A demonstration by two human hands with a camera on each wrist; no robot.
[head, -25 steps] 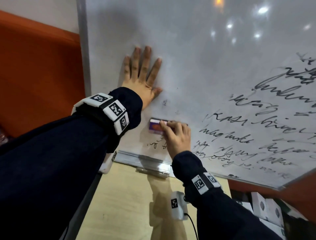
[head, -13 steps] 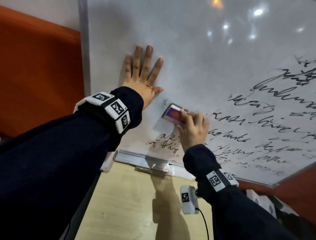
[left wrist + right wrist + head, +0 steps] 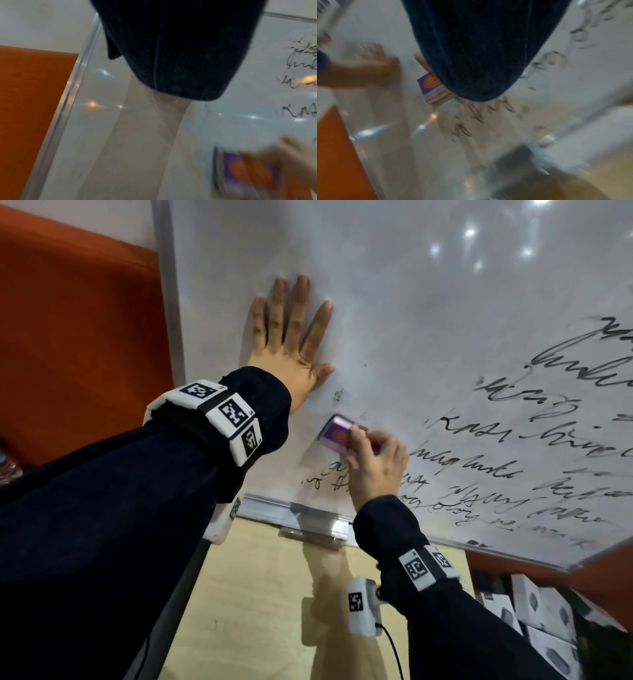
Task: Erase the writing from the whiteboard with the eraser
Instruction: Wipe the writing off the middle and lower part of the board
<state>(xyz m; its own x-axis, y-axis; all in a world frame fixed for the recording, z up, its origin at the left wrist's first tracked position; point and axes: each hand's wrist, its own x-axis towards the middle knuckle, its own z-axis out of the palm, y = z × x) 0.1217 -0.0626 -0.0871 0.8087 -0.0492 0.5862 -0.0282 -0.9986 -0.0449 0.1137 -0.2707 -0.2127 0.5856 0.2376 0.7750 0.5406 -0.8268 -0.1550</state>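
Note:
The whiteboard (image 3: 411,320) fills the head view, with black handwriting (image 3: 513,440) across its right and lower part. My right hand (image 3: 373,463) grips a purple and orange eraser (image 3: 337,433) and holds it against the board above the lowest left lines of writing (image 3: 329,477). My left hand (image 3: 294,337) lies flat on the bare left part of the board, fingers straight and spread. The eraser (image 3: 245,174) shows blurred in the left wrist view. In the right wrist view a dark sleeve covers most of the eraser (image 3: 431,86) and the fingers.
An orange wall panel (image 3: 78,344) lies left of the board's metal frame (image 3: 164,285). The tray rail (image 3: 301,515) runs along the board's bottom edge, over a pale wooden surface (image 3: 257,594). White boxes (image 3: 541,611) are stacked at lower right.
My right hand carried the eraser up and to the right, tilting it, then a little back left; lines of writing under its earlier place show again. The left hand stayed flat on the board.

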